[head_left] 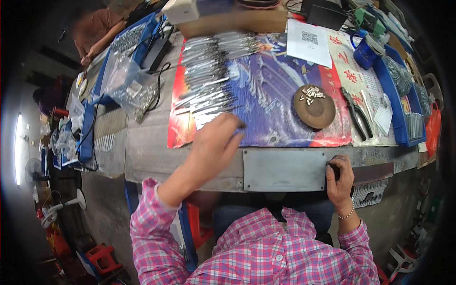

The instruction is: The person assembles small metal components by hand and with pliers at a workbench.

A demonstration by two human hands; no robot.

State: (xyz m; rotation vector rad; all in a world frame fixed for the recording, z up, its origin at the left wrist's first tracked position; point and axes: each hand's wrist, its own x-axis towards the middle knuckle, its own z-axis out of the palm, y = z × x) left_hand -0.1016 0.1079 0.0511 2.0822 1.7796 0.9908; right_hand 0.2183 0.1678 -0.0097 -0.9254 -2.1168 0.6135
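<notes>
My left hand (212,145) hovers at the near end of a long pile of thin silvery metal rods (204,76), slightly smeared by motion. Its thumb stands apart from the bent fingers, and nothing shows between them. At the right edge of a grey metal plate (284,170) on the table's front edge is my right hand (340,178). Its darkened fingers are curled in, and whatever they may hold is hidden. Right of the rods, a round brown dish (314,115) carries several small pale cylindrical pieces (311,93).
Black-handled pliers (356,114) lie right of the dish, near a blue mug (368,52) and a blue tray (409,126). A printed white sheet (308,42) lies behind. At left stand blue bins and a plastic bag of parts (128,80). Another person (97,31) sits at far left.
</notes>
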